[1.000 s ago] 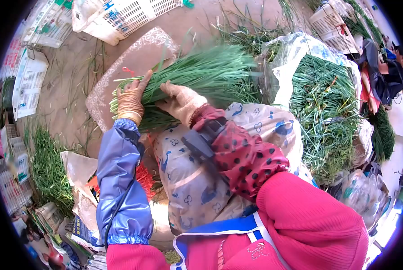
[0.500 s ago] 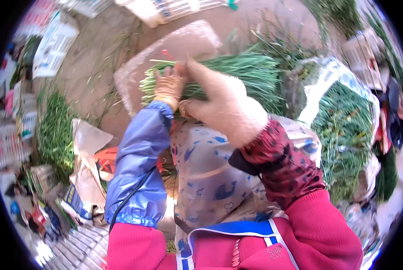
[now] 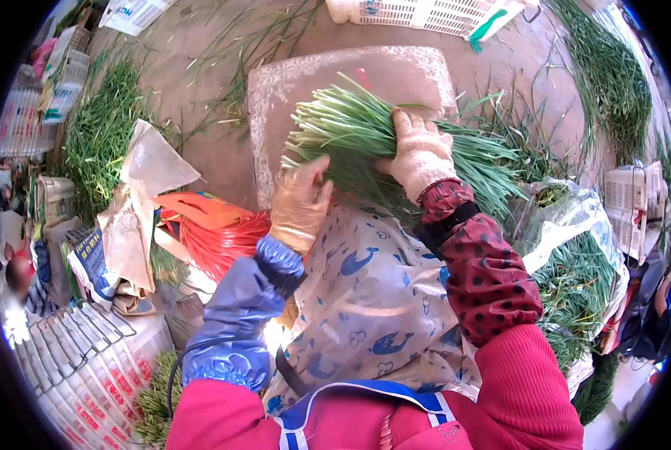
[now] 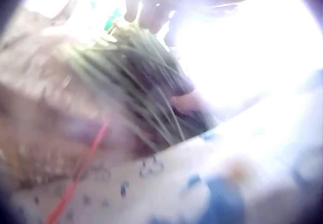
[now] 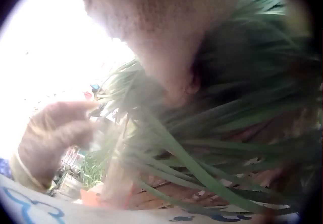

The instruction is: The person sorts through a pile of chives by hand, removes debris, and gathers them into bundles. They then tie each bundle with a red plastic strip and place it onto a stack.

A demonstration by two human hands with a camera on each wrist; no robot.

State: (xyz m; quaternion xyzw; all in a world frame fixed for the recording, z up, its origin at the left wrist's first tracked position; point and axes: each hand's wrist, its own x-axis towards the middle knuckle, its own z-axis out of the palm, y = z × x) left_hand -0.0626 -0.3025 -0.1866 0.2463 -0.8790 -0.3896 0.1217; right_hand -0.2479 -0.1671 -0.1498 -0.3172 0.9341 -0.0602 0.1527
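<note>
A thick bundle of long green stalks (image 3: 350,127) with pale ends at the left lies over a patterned board (image 3: 271,86). My right hand (image 3: 423,154), in a light fuzzy glove, grips the bundle round its middle; its thumb is largely hidden among the leaves. In the right wrist view the right hand (image 5: 171,37) covers part of the blurred leaves (image 5: 202,153). My left hand (image 3: 301,206), in a tan glove, is just below the pale ends with its fingers loosely bent and nothing visible in them. The left wrist view shows the stalks (image 4: 136,72) blurred.
Red strips (image 3: 226,240) lie left of the covered lap (image 3: 373,300). A plastic bag of greens (image 3: 575,277) stands at the right. Loose greens (image 3: 106,142) are on the left floor, a white basket (image 3: 425,16) at the top, and stacked crates (image 3: 88,375) at the lower left.
My left hand has come off the bundle and moved down beside its pale ends. My right hand has shifted along to grip the middle. The pale ends now point up and left, and the view has turned.
</note>
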